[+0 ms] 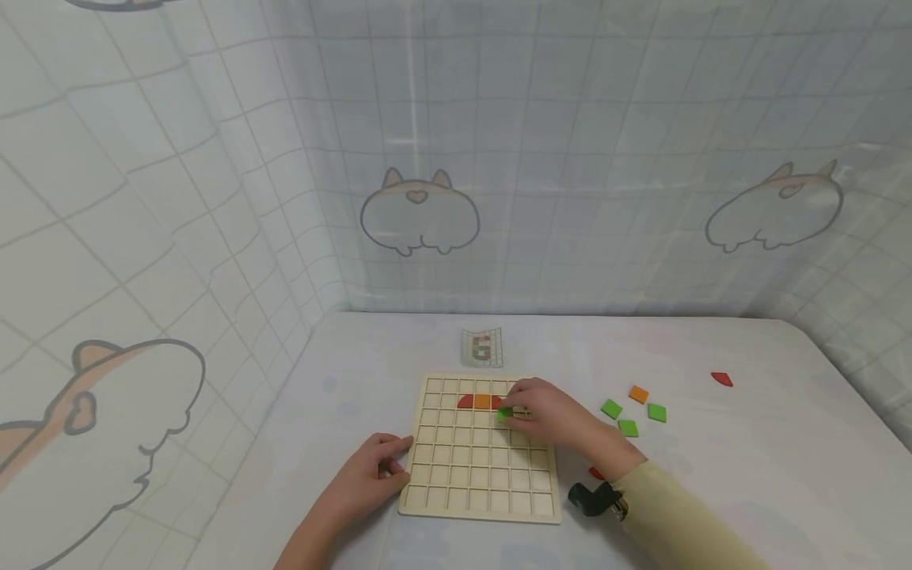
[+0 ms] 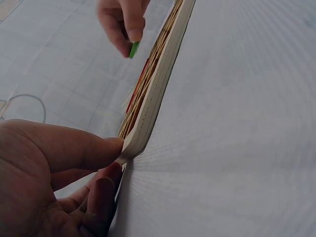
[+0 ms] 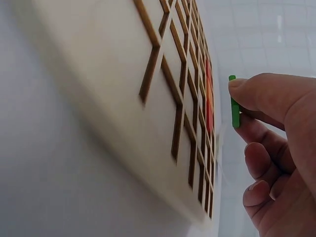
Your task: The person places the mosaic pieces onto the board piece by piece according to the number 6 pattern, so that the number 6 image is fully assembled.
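Note:
A pale wooden grid board (image 1: 480,479) lies on the table, divided into small square cells. My left hand (image 1: 370,479) grips its left edge; in the left wrist view the thumb and fingers pinch the board's rim (image 2: 140,129). Between thumb and fingertips, my right hand (image 1: 552,413) pinches a green square tile (image 3: 235,101), held just above the board's upper right part. In an upper row of the board sit an orange square tile (image 1: 482,401) and a red rounded piece (image 1: 465,401) on its left. Another red piece (image 1: 496,402) on its right is partly hidden by the right fingers.
Right of the board lie several loose green tiles (image 1: 628,428), an orange tile (image 1: 639,394) and a red piece (image 1: 722,379). Another red piece (image 1: 597,473) shows beside the right wrist. A small patterned card (image 1: 482,348) lies behind the board. White curtains (image 1: 570,158) surround the table.

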The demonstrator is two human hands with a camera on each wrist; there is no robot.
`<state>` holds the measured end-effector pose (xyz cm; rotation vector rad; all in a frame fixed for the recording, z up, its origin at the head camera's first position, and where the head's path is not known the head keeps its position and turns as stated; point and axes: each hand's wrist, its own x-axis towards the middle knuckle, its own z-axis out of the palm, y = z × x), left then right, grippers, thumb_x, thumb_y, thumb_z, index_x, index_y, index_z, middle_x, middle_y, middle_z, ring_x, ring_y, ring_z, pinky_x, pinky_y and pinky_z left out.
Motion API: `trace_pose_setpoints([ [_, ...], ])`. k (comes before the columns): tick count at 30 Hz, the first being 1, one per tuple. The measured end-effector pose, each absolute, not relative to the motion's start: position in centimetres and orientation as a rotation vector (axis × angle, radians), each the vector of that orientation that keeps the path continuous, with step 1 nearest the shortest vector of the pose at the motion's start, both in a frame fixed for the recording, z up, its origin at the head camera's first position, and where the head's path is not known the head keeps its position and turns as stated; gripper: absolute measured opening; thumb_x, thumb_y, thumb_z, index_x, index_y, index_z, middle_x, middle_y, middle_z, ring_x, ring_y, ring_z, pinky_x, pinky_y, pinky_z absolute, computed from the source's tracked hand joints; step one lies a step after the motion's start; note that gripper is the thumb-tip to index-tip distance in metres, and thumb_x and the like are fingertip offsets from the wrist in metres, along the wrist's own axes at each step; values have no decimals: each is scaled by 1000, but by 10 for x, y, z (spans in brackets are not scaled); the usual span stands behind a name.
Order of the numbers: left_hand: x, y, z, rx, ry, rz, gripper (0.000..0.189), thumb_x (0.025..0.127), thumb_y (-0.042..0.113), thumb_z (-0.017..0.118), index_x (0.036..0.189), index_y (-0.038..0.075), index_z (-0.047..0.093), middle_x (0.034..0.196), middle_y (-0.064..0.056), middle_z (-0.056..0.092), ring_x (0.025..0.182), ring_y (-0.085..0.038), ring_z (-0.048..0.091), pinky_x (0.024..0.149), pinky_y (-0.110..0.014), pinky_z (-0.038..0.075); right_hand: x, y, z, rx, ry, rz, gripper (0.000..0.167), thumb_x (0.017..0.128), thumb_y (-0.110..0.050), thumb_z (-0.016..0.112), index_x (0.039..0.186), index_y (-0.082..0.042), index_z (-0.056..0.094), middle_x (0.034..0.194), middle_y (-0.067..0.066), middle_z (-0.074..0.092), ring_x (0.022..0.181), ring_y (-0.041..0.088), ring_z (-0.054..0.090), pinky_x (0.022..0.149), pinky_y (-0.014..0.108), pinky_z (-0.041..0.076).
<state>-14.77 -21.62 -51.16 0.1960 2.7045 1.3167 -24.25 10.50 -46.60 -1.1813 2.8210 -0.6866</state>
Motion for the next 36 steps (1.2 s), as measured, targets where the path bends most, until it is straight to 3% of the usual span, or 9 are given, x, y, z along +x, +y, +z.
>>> trace_pose_setpoints([
  [12,-146,-215,-510,194,2712,1283,52,86,11,75,135,3,60,116,-3,52,86,-13,55,70,-25,45,-249,70,-470,-1243,2805,-621,21,91,-25,74,109,-14,76,100,-5,64,92,11,55,80,29,47],
  [19,-147,-215,-510,208,2713,1286,52,85,11,75,135,4,60,117,-3,52,86,-13,55,69,-24,46,-250,53,-473,-1235,2824,-574,11,90,-23,74,99,-17,76,95,-6,62,88,11,55,79,29,47],
  [27,-146,-215,-508,224,2715,1308,53,85,10,76,134,3,61,118,-3,53,85,-12,55,68,-24,46,-250,42,-476,-1314,2852,-515,20,92,-20,72,110,-14,76,102,-3,67,94,11,59,85,29,47],
  [36,-147,-216,-509,216,2712,1299,52,85,10,75,135,4,60,118,-3,53,85,-12,56,68,-24,46,-249,38,-477,-1306,2855,-491,14,92,-19,71,104,-16,76,98,-4,65,93,11,57,85,29,46],
])
